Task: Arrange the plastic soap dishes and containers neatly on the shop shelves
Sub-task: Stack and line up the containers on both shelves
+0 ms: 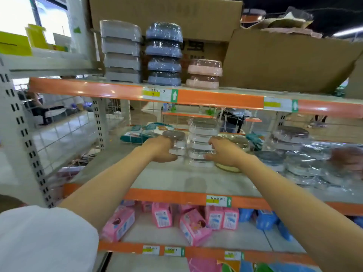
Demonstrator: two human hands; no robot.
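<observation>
left hand (162, 151) fingers curled round short clear dish stack (176, 143); right hand (225, 152) fingers gripping tall clear stack (203, 140), middle shelf (196, 181)

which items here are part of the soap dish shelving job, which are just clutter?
Job:
- left hand gripping short clear dish stack
- right hand on tall clear dish stack
- grey stack, blue stack, pink stack on top shelf
- wrapped dishes at right

Lying about:
- cardboard boxes
- wipes packs
- pink packs on lower shelf
</observation>
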